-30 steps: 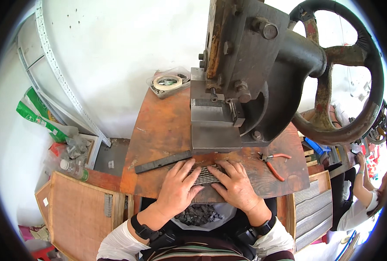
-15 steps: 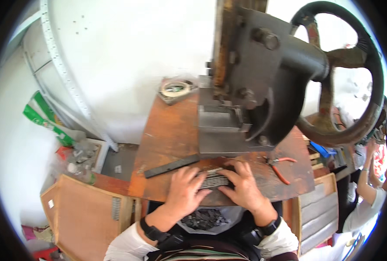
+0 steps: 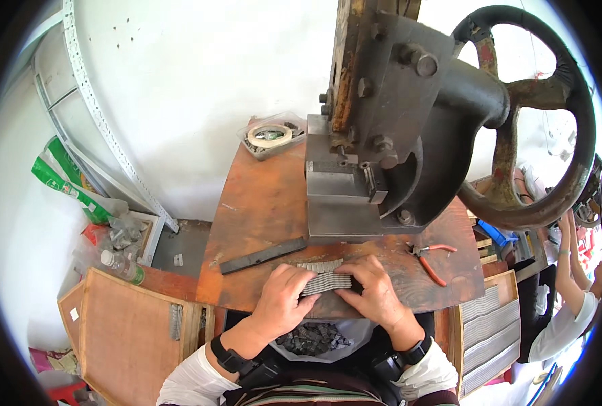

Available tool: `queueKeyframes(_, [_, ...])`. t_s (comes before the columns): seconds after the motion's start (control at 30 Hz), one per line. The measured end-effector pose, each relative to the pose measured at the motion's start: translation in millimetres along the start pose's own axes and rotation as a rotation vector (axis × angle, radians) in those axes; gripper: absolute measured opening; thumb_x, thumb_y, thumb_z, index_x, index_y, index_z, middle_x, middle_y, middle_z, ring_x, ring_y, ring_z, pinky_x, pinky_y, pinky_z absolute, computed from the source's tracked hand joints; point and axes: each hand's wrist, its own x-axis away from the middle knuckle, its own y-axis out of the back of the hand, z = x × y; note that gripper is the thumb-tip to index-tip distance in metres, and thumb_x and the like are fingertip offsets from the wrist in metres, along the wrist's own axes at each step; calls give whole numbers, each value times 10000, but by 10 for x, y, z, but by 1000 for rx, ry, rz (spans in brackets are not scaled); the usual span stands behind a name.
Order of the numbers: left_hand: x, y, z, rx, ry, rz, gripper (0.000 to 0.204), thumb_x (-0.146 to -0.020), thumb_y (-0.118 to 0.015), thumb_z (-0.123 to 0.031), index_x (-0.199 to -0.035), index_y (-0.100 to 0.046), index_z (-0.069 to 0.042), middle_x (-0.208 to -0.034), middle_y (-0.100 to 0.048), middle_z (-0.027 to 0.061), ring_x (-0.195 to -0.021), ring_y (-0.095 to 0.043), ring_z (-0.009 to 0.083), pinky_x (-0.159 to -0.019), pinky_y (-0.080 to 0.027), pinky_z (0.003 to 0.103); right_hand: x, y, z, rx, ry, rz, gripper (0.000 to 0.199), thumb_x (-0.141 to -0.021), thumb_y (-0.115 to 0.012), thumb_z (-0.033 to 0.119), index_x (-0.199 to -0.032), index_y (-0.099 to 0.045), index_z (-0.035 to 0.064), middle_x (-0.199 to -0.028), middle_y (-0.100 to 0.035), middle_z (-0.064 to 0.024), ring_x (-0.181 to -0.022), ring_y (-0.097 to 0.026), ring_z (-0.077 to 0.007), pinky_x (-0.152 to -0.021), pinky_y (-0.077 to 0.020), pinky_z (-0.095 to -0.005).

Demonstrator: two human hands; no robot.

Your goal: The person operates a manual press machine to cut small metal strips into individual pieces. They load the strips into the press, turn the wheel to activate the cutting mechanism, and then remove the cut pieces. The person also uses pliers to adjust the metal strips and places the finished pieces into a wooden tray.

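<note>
Between my two hands is a bundle of thin grey ridged strips (image 3: 326, 283), lying side by side over the near part of the wooden table. My left hand (image 3: 282, 296) grips its left end, fingers on top and thumb on the near side. The right hand (image 3: 375, 292) pinches the other end in the same way. Just behind the bundle lies another short row of grey strips (image 3: 320, 266) on the wood. Beyond that, a dark flat bar (image 3: 263, 256) rests at a slant, touched by neither hand.
A heavy hand press (image 3: 409, 122) with a large wheel (image 3: 505, 196) stands behind. Red-handled pliers (image 3: 431, 264) lie right on the table (image 3: 247, 203). A bag of dark scraps (image 3: 314, 340) hangs below. Wooden trays (image 3: 135, 318) flank me; another person (image 3: 571, 304) works at far right.
The bundle has come up and tilted between my hands, and the row of strips behind it now shows more plainly. Both hands stay at its ends.
</note>
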Motion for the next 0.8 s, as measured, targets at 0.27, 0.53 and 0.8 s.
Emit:
queueKeyframes(0.27, [-973, 271, 33, 116, -2, -254, 421, -664, -815, -104, -1050, -669, -20, -988, -640, 117, -933, -629, 230, -839, -498, 329, -820, 493, 290, -59, -280, -213, 367, -679, -767, 37, -1019, -630, 35, -670, -591, -27, -568, -510, -54, -505, -415, -237])
queueKeyframes(0.53, [-1473, -20, 462, -78, -88, -388, 368, -617, -816, -170, -963, -710, -107, -892, -630, 66, -974, -538, 258, -872, -395, 404, -1072, 311, 86, 731, 66, -436, 201, -700, -718, 111, -874, -625, 75, -802, -584, -74, -622, -617, -258, -552, -509, -386])
queueKeyframes(0.8, [-1296, 265, 449, 227, 269, -207, 461, -679, -804, -208, -1076, -646, -36, -1073, -613, 129, -1058, -525, 314, -879, -428, 433, -1227, 288, -231, 925, 140, -412, 155, -698, -738, 186, -789, -629, 122, -761, -587, -43, -612, -604, -261, -549, -488, -370])
